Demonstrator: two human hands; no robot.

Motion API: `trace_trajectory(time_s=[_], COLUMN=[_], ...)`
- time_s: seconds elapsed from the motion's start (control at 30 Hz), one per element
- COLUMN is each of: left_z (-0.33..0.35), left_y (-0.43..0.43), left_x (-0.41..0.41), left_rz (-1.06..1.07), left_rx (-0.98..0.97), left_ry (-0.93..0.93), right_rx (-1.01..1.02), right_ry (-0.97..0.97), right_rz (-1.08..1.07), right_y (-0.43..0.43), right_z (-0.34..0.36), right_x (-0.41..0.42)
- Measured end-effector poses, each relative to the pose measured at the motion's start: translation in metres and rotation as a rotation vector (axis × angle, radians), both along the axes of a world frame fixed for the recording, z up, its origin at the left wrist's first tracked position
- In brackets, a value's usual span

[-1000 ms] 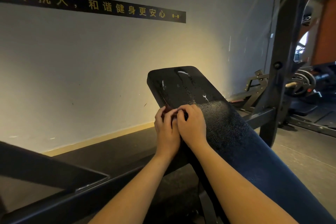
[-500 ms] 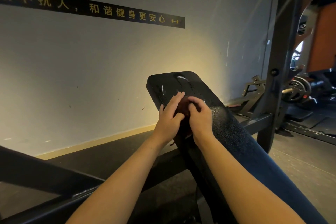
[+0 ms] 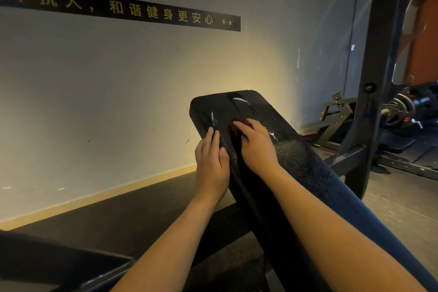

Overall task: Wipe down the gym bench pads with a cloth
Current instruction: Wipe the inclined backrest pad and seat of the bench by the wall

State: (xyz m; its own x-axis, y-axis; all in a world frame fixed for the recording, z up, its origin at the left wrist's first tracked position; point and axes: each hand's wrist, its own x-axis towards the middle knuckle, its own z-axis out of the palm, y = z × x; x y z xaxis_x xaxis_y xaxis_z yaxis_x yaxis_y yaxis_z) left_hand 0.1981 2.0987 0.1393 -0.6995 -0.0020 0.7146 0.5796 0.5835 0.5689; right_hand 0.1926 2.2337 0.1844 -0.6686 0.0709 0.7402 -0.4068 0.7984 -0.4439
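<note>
The black padded bench pad (image 3: 296, 156) slopes up from the lower right to its top end at the centre, with a few pale streaks near the top. My left hand (image 3: 212, 163) rests on the pad's left edge, fingers straight and flat. My right hand (image 3: 257, 144) lies on the pad's upper face and presses its fingers down on a small dark red cloth (image 3: 233, 128). Only a sliver of that cloth shows under the fingertips.
A grey wall with a black strip of yellow lettering (image 3: 142, 10) stands close behind the pad. A black upright of the rack (image 3: 376, 78) rises at the right, with weight plates (image 3: 400, 109) beyond it. A dark frame bar (image 3: 71, 265) crosses the lower left.
Both hands were bunched together on the cloth lower on the pad. They have slid up towards the pad's top and parted: the left hand is now on the left edge, and the right hand covers the cloth.
</note>
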Motion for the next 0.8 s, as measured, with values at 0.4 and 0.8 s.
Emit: trace_trajectory(time_s=[0.4,0.8], left_z=[-0.004,0.001], left_y=[-0.007,-0.008], left_x=[0.004,-0.002], left_rz=[-0.232,-0.108], left_rx=[0.291,0.205], left_ry=[-0.103,-0.031], right_rx=[-0.031,-0.037], right_ry=[0.030,0.047], right_rz=[0.187,0.157], right_y=[-0.030,-0.036], right_z=[-0.006,0.006], right_x=[0.041,0.015])
